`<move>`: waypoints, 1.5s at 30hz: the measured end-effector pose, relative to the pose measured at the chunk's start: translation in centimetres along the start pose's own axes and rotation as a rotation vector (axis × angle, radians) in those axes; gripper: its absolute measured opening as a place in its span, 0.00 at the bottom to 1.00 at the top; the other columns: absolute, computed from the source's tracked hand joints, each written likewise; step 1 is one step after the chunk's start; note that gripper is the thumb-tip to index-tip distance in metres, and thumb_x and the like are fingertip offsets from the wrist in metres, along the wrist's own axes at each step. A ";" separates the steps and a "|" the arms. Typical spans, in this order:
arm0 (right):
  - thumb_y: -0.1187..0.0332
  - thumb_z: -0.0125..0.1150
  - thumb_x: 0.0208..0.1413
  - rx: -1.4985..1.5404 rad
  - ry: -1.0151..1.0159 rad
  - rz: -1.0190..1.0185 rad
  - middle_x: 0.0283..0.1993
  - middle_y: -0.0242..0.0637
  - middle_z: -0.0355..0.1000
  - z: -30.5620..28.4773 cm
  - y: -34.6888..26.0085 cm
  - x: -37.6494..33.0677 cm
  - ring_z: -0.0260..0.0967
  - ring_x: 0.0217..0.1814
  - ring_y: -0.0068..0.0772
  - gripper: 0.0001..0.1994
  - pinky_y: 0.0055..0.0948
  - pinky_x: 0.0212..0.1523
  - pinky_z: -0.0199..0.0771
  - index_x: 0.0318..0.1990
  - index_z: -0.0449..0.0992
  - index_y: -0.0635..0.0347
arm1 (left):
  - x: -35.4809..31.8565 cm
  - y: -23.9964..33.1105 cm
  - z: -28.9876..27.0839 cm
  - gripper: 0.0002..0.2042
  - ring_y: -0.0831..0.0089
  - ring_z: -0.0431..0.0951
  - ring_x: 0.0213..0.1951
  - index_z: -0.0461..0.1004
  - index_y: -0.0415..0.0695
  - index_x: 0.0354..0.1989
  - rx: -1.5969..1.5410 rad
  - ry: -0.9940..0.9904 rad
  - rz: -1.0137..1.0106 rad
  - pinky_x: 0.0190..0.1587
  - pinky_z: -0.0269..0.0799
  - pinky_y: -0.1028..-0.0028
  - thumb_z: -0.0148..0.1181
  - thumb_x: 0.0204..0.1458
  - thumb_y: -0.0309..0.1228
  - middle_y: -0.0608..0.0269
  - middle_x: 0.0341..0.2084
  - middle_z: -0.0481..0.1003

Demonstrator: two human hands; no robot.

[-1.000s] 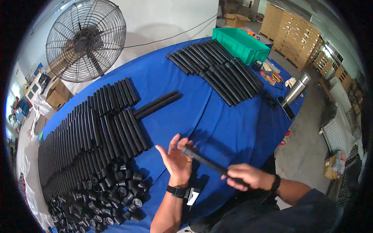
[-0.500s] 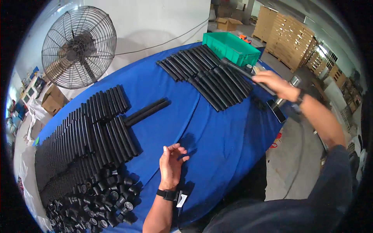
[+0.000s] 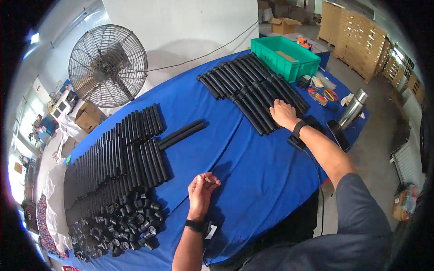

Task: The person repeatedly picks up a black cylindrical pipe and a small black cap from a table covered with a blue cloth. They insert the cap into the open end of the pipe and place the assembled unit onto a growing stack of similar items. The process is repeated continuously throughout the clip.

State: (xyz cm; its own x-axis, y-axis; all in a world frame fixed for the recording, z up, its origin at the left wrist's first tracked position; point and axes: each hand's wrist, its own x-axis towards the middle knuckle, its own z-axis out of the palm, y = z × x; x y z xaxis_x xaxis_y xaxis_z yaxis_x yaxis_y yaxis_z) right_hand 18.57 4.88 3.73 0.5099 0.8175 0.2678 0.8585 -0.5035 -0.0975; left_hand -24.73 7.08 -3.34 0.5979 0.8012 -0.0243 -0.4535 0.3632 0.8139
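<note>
Right hand [image 3: 284, 114] has put down the black tube it held a second ago, now resting flat, fingers spread, on the finished tube row [image 3: 253, 92]. Left hand [image 3: 202, 186] empty, fingers loosely curled, above the blue tablecloth [image 3: 253, 171].

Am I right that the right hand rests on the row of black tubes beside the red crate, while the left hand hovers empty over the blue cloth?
Not quite: the head view shows the crate is green. The right hand rests on the black tubes, and the left hand hovers empty over the blue cloth.

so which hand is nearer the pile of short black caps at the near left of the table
Left. The left hand hovers just right of the short black caps; the right hand rests across the table on the far rows of tubes.
</note>
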 end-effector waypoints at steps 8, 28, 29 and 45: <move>0.59 0.58 0.63 0.024 0.006 -0.014 0.49 0.55 0.73 0.0 -0.1 0.0 0.75 0.50 0.63 0.19 0.59 0.48 0.77 0.51 0.67 0.65 | -0.4 0.2 0.9 0.20 0.62 0.80 0.43 0.75 0.37 0.47 0.086 0.063 -0.008 0.52 0.78 0.59 0.49 0.69 0.45 0.57 0.37 0.77; 0.60 0.61 0.65 2.433 -0.865 0.357 0.35 0.33 0.79 6.6 -11.5 -8.5 0.77 0.34 0.28 0.11 0.33 0.40 0.80 0.45 0.80 0.58 | 2.0 3.0 3.6 0.16 0.70 0.79 0.39 0.77 0.35 0.43 0.479 0.079 -0.230 0.47 0.76 0.69 0.55 0.67 0.39 0.61 0.34 0.78; 0.60 0.61 0.65 2.423 -0.879 0.336 0.35 0.33 0.79 6.6 -11.3 -8.3 0.77 0.34 0.29 0.11 0.33 0.40 0.80 0.45 0.80 0.58 | 3.2 3.8 3.7 0.16 0.71 0.79 0.39 0.77 0.35 0.42 0.543 0.063 -0.247 0.47 0.76 0.69 0.56 0.66 0.40 0.61 0.33 0.78; 0.64 0.64 0.59 2.409 -0.670 0.307 0.26 0.29 0.72 6.2 -11.5 -7.1 0.70 0.25 0.26 0.06 0.29 0.29 0.71 0.38 0.79 0.55 | 15.3 7.2 -1.1 0.34 0.42 0.68 0.59 0.58 0.35 0.68 2.185 0.090 0.148 0.61 0.67 0.53 0.58 0.51 0.30 0.39 0.57 0.68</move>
State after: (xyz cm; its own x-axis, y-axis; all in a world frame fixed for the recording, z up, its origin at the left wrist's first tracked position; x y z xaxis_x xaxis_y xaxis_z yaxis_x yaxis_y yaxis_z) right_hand 5.45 6.57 -2.96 0.1165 0.9894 -0.0871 -0.8311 0.0491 -0.5539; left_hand -19.55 22.48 1.48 0.5863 0.8018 0.1160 0.8071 -0.5904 0.0018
